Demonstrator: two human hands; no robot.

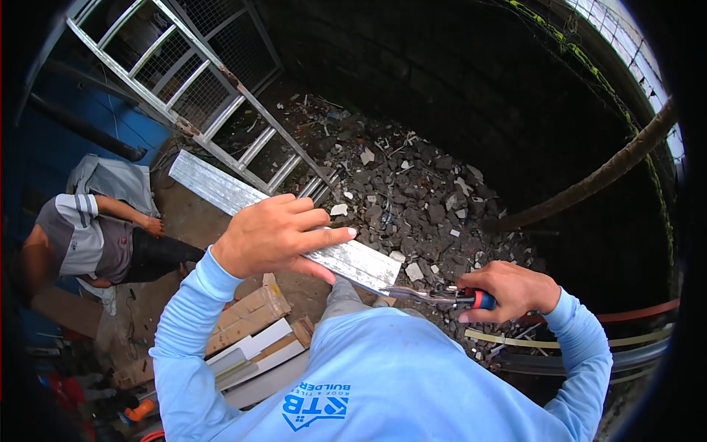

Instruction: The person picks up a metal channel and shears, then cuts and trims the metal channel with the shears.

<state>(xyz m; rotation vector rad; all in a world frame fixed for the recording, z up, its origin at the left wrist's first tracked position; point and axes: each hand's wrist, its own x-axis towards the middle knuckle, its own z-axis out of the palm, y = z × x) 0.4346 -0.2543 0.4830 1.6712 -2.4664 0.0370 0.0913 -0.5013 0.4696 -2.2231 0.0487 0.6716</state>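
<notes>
"Metal strip (361,264) is in which place in the head view?"

"It runs slantwise across the middle, in front of the person's body, and its near end is at the blades of the snips (434,296). The left hand (272,237) holds it from above, with the thumb towards the near edge."

"And the right hand (508,291), how is its grip?"

"It is closed around the red and dark handles of the snips. Whether the blades bite into the strip, I cannot tell exactly."

"Which things are around the hands?"

"Beyond the strip there is broken rubble (420,195) on the ground. A ladder (193,130) is at the upper left. Another person (92,239), in a grey and white shirt, is at the left side, well apart from the snips. Some cardboard (250,313) lies below the left hand, beside white lengths (258,340)."
</notes>
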